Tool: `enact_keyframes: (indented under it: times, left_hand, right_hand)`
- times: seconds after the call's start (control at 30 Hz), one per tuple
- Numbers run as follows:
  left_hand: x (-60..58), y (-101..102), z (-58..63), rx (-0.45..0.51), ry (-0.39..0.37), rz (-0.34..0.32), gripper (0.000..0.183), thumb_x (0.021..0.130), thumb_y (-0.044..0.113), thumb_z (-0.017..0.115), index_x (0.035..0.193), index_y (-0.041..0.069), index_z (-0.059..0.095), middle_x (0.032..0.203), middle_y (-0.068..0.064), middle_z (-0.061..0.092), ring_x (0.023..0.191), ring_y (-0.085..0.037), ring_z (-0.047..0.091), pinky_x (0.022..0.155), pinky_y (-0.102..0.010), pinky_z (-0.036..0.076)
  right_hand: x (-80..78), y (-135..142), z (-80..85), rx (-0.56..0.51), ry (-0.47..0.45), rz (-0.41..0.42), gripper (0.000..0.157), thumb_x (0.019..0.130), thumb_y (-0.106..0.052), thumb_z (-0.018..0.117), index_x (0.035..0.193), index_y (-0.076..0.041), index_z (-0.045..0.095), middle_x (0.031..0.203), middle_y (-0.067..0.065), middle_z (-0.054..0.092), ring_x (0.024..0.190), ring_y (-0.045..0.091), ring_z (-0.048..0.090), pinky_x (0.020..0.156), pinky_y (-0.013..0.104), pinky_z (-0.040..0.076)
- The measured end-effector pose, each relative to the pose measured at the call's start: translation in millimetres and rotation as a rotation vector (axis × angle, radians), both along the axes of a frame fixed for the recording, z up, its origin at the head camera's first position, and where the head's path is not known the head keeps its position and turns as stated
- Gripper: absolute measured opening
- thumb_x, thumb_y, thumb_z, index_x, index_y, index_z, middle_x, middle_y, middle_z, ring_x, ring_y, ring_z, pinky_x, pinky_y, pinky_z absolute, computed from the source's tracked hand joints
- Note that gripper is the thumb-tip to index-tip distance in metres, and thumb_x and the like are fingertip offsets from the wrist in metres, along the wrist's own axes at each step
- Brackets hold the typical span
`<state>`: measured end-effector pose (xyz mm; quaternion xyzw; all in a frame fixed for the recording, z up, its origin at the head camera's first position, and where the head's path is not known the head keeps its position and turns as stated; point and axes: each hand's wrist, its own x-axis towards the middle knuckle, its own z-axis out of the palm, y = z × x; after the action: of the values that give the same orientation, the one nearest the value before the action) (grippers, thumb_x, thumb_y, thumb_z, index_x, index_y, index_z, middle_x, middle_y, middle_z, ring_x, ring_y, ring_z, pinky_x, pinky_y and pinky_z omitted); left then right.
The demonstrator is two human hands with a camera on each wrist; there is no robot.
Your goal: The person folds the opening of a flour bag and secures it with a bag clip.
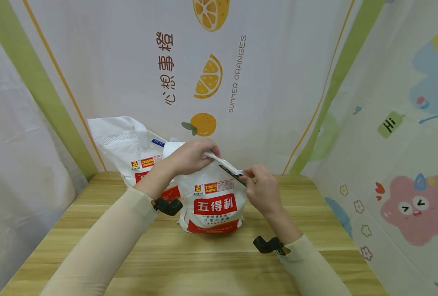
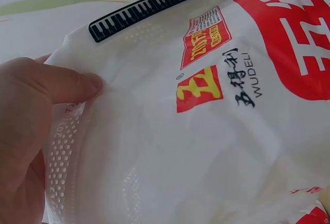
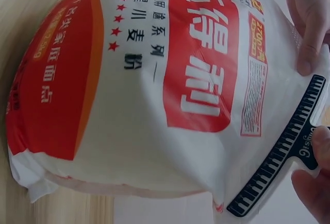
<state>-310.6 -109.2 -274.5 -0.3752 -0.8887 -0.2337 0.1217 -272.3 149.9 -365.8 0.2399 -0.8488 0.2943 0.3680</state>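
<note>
A white flour bag (image 1: 215, 187) with red labels stands upright on the table. My left hand (image 1: 194, 156) pinches the folded top edge of this bag; in the left wrist view its thumb (image 2: 77, 85) lies flat on the white plastic. With thumb and fingertips, my right hand (image 1: 263, 189) grips the handle of a black clip (image 3: 281, 152) patterned like piano keys. The clip lies slantwise along the bag's top fold, toward the right corner. Part of the clip's handle is hidden behind the right fingers.
Behind and left of it leans a second flour bag (image 1: 115, 139), with a small blue strip (image 1: 157, 142) near its top. The wooden table (image 1: 204, 263) ends at a printed curtain (image 1: 270, 82) behind. Another patterned cloth (image 1: 389, 156) hangs on the right.
</note>
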Motion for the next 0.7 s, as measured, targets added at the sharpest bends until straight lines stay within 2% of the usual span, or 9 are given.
enact_keyframes:
  times: [0.17,0.47,0.57,0.7]
  left_hand:
    - [-0.3,1,0.6,0.012,-0.01,0.005,0.011,0.103,0.004,0.073,0.111,0.011,0.075,0.111,-0.005,0.077,0.106,-0.026,0.07,0.101,-0.046,0.061]
    - [2.6,3,3.2,0.022,-0.019,-0.008,0.012,0.103,0.002,0.072,0.113,0.01,0.074,0.112,-0.007,0.077,0.105,-0.027,0.069,0.098,-0.045,0.062]
    - [1.8,2,1.4,0.02,-0.024,-0.003,0.013,0.103,0.002,0.072,0.114,0.01,0.074,0.113,-0.006,0.077,0.107,-0.026,0.07,0.1,-0.046,0.062]
    - [0.3,1,0.0,0.023,-0.012,-0.011,0.014,0.102,0.003,0.074,0.115,0.01,0.075,0.114,-0.006,0.078,0.107,-0.026,0.071,0.102,-0.046,0.062]
  right_hand:
    - [-1.0,-6,0.3,0.015,0.02,-0.012,0.015,0.095,-0.008,0.084,0.104,-0.003,0.072,0.094,0.011,0.071,0.079,0.023,0.064,0.062,0.036,0.054]
    - [-2.8,-9,0.5,-0.014,0.0,-0.002,0.017,0.095,-0.005,0.084,0.105,-0.003,0.072,0.096,0.012,0.071,0.088,0.028,0.073,0.064,0.04,0.06]
    - [-2.3,-7,0.7,-0.024,-0.05,0.022,0.019,0.096,-0.007,0.084,0.109,-0.003,0.072,0.101,0.012,0.071,0.093,0.027,0.073,0.067,0.038,0.063]
    - [-4.4,4,-1.0,-0.073,-0.152,0.11,0.026,0.097,-0.01,0.084,0.119,-0.003,0.073,0.114,0.013,0.072,0.104,0.028,0.072,0.08,0.041,0.066]
